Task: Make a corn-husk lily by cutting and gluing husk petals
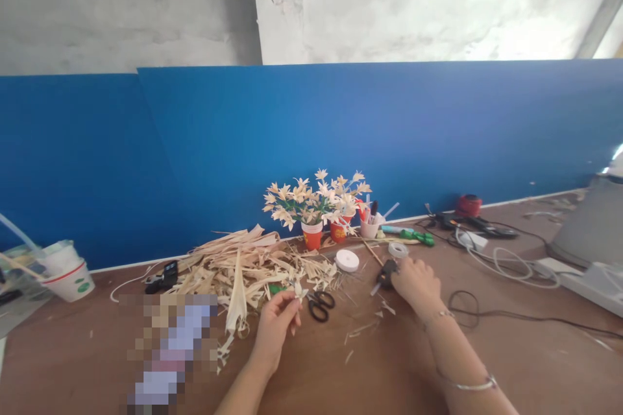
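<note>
Between the thumb and fingers of my left hand [280, 321] is a small pale husk flower [298, 290]. Black-handled scissors [320, 306] lie just right of that hand, their blades partly hidden. My right hand [417, 284] is closed at a black tool [387, 273] that looks like a glue gun, with a translucent stick poking out of it; the fingers partly hide its grip. Beyond both hands stand finished pale flowers [302, 198] on green stems in red paper cups [312, 237]. A white tape roll [347, 260] lies in front of the cups.
Dried husk strips [228, 266] are heaped at left, beside a blurred patch. A white cup [73, 282] stands far left. At right lie white cables [511, 266], a black cord [516, 319] and a power strip [584, 285]. A blue partition [311, 117] borders the table's back.
</note>
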Action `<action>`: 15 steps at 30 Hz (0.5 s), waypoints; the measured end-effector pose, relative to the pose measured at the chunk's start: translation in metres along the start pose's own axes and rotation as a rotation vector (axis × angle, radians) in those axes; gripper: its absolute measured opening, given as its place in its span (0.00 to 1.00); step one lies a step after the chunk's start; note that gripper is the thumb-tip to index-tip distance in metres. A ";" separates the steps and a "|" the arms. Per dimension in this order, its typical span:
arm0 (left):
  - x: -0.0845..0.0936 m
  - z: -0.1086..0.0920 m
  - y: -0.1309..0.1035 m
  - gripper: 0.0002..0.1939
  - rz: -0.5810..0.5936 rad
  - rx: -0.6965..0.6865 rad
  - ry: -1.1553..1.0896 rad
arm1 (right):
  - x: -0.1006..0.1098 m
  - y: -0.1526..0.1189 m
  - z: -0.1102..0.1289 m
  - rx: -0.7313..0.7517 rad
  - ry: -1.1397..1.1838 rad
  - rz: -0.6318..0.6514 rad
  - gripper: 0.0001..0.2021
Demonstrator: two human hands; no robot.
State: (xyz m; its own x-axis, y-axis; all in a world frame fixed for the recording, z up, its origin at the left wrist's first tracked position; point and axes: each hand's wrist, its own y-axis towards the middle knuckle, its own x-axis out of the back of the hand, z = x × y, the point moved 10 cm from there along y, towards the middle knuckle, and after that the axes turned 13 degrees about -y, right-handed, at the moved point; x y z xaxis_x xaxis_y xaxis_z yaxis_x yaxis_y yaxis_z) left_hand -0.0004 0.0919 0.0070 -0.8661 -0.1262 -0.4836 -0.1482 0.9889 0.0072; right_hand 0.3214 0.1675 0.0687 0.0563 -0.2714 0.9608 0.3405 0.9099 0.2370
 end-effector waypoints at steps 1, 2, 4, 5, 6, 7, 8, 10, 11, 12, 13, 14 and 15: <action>-0.001 0.002 0.000 0.14 0.013 0.015 -0.005 | 0.005 -0.002 0.011 0.056 0.120 -0.035 0.13; -0.002 0.004 -0.001 0.14 0.030 0.033 -0.004 | 0.009 -0.007 0.027 0.151 0.273 -0.062 0.13; -0.006 0.009 -0.002 0.13 0.076 0.070 0.016 | 0.009 -0.023 0.066 0.338 0.658 0.018 0.11; -0.008 0.012 -0.003 0.13 0.103 0.086 0.032 | 0.001 -0.035 0.089 0.424 0.808 0.161 0.11; -0.010 0.014 -0.003 0.13 0.132 0.099 0.048 | -0.006 -0.048 0.109 0.487 0.920 0.296 0.13; -0.012 0.016 -0.004 0.13 0.159 0.110 0.062 | -0.011 -0.063 0.127 0.546 1.004 0.421 0.14; -0.014 0.018 -0.005 0.14 0.182 0.120 0.075 | -0.015 -0.075 0.140 0.570 1.073 0.513 0.14; -0.016 0.021 -0.006 0.14 0.214 0.136 0.097 | -0.022 -0.096 0.157 0.613 1.137 0.661 0.13; -0.017 0.021 -0.007 0.14 0.224 0.141 0.105 | -0.023 -0.104 0.162 0.640 1.152 0.710 0.12; -0.018 0.022 -0.007 0.14 0.230 0.143 0.111 | -0.024 -0.109 0.166 0.664 1.155 0.748 0.11; -0.019 0.022 -0.007 0.14 0.231 0.144 0.116 | -0.025 -0.113 0.167 0.683 1.152 0.768 0.10; -0.019 0.022 -0.007 0.14 0.228 0.144 0.118 | -0.026 -0.114 0.167 0.689 1.149 0.773 0.08; -0.018 0.022 -0.006 0.14 0.223 0.143 0.120 | -0.027 -0.114 0.167 0.688 1.145 0.768 0.07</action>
State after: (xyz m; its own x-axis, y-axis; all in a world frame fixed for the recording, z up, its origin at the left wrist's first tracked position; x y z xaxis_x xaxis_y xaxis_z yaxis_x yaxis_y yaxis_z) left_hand 0.0270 0.0898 -0.0033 -0.9212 0.0956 -0.3773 0.1137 0.9932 -0.0260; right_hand 0.1243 0.1234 0.0393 0.7865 0.5201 0.3332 -0.5733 0.8154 0.0804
